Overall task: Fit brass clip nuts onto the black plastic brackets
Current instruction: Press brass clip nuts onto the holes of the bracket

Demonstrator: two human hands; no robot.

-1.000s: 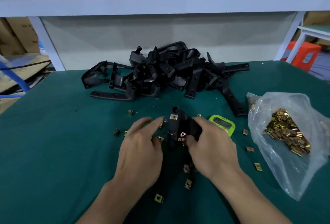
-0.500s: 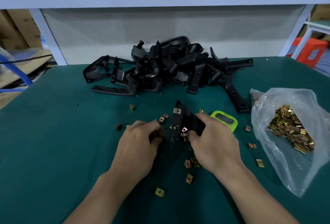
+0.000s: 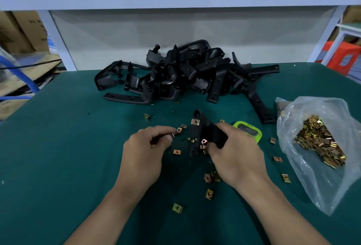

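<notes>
My right hand (image 3: 236, 154) grips a black plastic bracket (image 3: 203, 133) at the table's middle; the bracket carries brass clip nuts, one (image 3: 195, 122) near its top and one (image 3: 204, 141) lower down. To the bracket's left, my left hand (image 3: 144, 152) pinches a small clip nut (image 3: 172, 134) between thumb and curled fingers. Several loose clip nuts (image 3: 177, 208) lie scattered on the green mat (image 3: 58, 156) around both hands. A pile of black brackets (image 3: 185, 72) sits behind.
A clear plastic bag (image 3: 316, 141) full of brass clip nuts lies at the right. A lime-green timer (image 3: 248, 129) sits just behind my right hand. White shelf posts and boxes stand beyond the table's far edge.
My left hand went from flat and open to fingers curled, pinching a clip nut picked off the mat. My right hand kept hold of the bracket.
</notes>
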